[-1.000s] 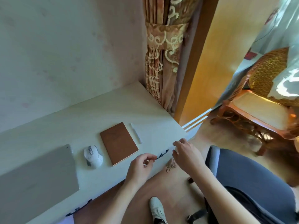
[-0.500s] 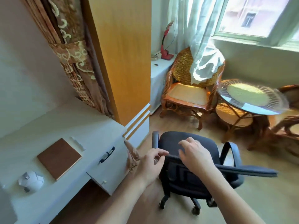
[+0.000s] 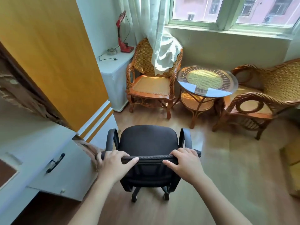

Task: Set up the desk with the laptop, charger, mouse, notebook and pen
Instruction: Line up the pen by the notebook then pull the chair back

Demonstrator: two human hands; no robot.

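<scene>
Both hands — L [image 3: 113, 161], R [image 3: 183, 161] — grip chair back [image 3: 151, 157].

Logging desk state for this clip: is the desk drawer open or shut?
Open. The drawer front, with its black handle, juts out past the desk edge.

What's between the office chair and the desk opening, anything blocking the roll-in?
Nothing visible on the floor. Both hands, left hand and right hand, grip the top of the office chair backrest. The desk sits to its left; its drawer hangs open over the kneehole and might catch an armrest.
</scene>
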